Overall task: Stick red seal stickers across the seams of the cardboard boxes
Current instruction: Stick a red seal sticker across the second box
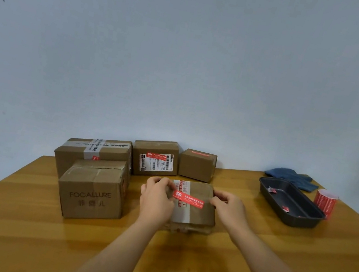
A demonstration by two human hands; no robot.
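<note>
Sticker [188,199] lies crosswise over box [193,212] tape seam; left hand [156,197] and right hand [229,208] pinch its ends.

Soft, even, dimmish light; slightly blurry (wide-angle bowing at edges).

"FOCALLURE" is printed on the front cardboard box [93,195]; other labels are illegible.

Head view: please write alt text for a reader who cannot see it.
Left hand and right hand lay a red seal sticker across the taped seam of a cardboard box on a wooden table; five more boxes stand behind.
</note>
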